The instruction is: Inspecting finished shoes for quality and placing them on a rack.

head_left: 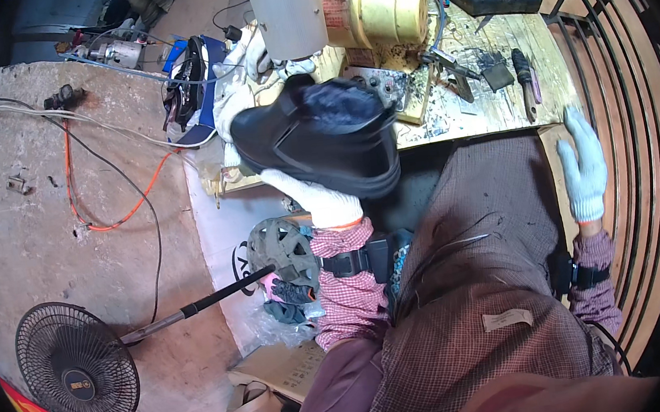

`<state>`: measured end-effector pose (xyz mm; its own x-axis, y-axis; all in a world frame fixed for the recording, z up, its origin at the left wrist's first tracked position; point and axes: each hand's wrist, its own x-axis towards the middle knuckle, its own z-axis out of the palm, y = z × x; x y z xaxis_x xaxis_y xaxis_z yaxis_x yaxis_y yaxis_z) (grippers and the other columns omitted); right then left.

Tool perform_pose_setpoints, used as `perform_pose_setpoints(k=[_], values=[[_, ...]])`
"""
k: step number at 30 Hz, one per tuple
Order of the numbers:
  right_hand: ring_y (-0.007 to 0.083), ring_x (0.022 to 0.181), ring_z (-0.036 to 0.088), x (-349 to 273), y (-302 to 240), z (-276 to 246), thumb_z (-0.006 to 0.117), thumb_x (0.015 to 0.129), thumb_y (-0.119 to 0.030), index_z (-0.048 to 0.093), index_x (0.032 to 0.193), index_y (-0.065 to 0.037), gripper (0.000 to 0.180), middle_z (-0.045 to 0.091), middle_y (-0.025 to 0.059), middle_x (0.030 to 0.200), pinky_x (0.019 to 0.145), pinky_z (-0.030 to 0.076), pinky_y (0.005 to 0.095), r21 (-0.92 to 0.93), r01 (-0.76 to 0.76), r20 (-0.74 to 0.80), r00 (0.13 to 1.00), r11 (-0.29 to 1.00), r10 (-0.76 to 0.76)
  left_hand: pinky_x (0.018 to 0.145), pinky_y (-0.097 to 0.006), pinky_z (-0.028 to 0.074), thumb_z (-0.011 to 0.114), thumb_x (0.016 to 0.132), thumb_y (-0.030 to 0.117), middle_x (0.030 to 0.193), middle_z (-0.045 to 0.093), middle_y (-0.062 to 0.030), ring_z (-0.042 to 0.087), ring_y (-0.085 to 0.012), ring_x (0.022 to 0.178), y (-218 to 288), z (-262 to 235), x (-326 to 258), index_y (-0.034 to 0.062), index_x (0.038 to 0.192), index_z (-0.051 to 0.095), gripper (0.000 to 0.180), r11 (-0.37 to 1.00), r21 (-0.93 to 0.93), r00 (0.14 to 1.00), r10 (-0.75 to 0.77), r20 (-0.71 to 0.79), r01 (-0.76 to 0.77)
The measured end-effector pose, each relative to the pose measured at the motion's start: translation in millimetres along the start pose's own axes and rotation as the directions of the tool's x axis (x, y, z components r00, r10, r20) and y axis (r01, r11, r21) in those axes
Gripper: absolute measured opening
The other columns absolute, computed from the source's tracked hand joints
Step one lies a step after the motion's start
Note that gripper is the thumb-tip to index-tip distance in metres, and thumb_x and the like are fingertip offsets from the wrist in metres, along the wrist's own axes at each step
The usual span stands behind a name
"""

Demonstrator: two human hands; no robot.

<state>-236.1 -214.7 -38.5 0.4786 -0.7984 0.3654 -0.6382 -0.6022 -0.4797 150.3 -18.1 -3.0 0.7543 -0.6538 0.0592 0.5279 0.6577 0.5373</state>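
- One boot (321, 138) is held up by the left hand (320, 199), fingers gripped under its sole, just before the machine (342, 12).
- Right hand (586, 167) is spread flat, empty, near the worktop (488, 105) edge.
- Boot should be kept level and steadied with both hands.

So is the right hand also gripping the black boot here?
No. The right hand lies open and apart near the bench edge, while only the left hand holds the black boot.
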Motion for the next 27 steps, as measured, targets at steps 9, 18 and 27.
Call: perform_pose_setpoints(k=[9, 18, 27], values=[[0.0343, 0.141, 0.059, -70.0, 13.4, -31.5, 0.065, 0.105, -0.021, 0.062, 0.147, -0.002, 0.046, 0.063, 0.018, 0.151, 0.118, 0.045, 0.0434, -0.092, -0.069, 0.147, 0.986, 0.993, 0.082, 0.115, -0.046, 0.049, 0.072, 0.101, 0.054, 0.151, 0.058, -0.011, 0.06, -0.0278, 0.13, 8.3, 77.7, 53.9, 0.0093, 0.156, 0.049, 0.075, 0.862, 0.506, 0.931, 0.209, -0.299, -0.03], [0.0365, 0.131, 0.065, -38.7, -25.4, -33.5, 0.068, 0.101, -0.018, 0.067, 0.141, -0.002, 0.043, 0.067, 0.0196, 0.144, 0.111, 0.05, 0.0445, -0.033, 0.092, 0.135, 0.987, 0.995, -0.087, 0.111, -0.053, 0.054, 0.077, 0.098, 0.053, 0.15, 0.058, -0.0114, 0.061, -0.0312, 0.13, 23.5, 95.4, 91.2, 0.0087, 0.156, 0.045, 0.08, 0.82, 0.57, 0.96, 0.196, -0.198, -0.05], [0.0338, 0.135, 0.062, 57.1, -141.5, -11.1, 0.065, 0.091, -0.005, 0.062, 0.149, -0.008, 0.058, 0.065, 0.012, 0.149, 0.11, 0.049, 0.0456, 0.294, 0.59, 0.205, 0.73, 0.752, -0.652, 0.109, -0.046, 0.055, 0.065, 0.107, 0.046, 0.141, 0.068, -0.0113, 0.067, -0.0282, 0.123, 12.7, 70.3, 32.6, 0.0078, 0.148, 0.056, 0.057, 0.884, 0.466, 0.958, 0.164, -0.237, -0.037]])
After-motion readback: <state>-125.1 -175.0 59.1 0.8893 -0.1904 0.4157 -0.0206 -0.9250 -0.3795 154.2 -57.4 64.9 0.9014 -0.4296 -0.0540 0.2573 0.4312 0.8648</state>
